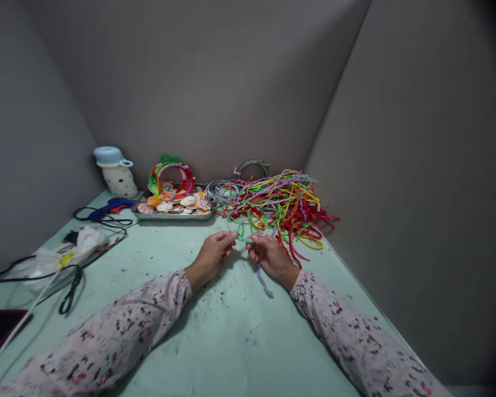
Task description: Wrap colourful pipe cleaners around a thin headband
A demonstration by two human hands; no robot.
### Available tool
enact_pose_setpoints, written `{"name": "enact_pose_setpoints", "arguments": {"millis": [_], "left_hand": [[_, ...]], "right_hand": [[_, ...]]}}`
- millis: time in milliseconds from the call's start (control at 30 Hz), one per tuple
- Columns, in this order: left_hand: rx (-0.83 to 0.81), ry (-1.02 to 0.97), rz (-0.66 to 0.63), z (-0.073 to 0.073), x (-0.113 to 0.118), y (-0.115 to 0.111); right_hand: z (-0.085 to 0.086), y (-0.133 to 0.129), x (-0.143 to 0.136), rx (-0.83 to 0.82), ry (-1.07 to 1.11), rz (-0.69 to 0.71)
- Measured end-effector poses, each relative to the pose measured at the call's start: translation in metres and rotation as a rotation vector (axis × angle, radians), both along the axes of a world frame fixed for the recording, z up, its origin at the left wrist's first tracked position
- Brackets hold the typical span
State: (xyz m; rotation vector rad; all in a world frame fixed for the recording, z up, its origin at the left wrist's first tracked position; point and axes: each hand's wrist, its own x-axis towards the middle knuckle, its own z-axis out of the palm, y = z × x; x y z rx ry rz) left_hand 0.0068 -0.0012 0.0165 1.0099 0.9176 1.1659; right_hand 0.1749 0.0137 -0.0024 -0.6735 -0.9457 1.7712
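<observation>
My left hand (215,255) is closed in a pinch, thumb against forefinger, above the middle of the table. It grips one end of a short mint-green pipe cleaner (244,240). A thin wire seems to rise by its fingertips, though it is too fine to follow. My right hand (273,257) pinches the other end of the mint-green piece, its fingers curled under. Below the right hand dangles a lavender pipe cleaner (265,283); whether it is joined to the mint-green piece is hidden by the fingers.
Behind my hands lies a tangled heap of pipe cleaners (289,201), beside coiled silver wire (223,191). A metal tray (173,216) holds seashells and colourful wrapped hoops (186,179). Leftward are a bottle (118,176), a blue glue gun (107,209), a plastic bag (86,242) and black cables (72,289).
</observation>
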Motion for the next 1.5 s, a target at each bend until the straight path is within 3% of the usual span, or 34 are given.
{"name": "enact_pose_setpoints", "arguments": {"millis": [433, 967, 1500], "left_hand": [[-0.030, -0.051, -0.042, 0.0009, -0.0016, 0.0014], [-0.174, -0.290, -0.069, 0.0006, -0.0005, 0.0010], [-0.173, -0.312, -0.111, -0.0014, -0.0016, 0.0002]], "right_hand": [[0.0013, -0.0008, 0.0001, -0.002, 0.006, 0.004], [0.0007, -0.0004, 0.0012, -0.031, 0.042, -0.001], [0.0020, -0.0015, -0.0005, -0.013, 0.026, -0.001]]}}
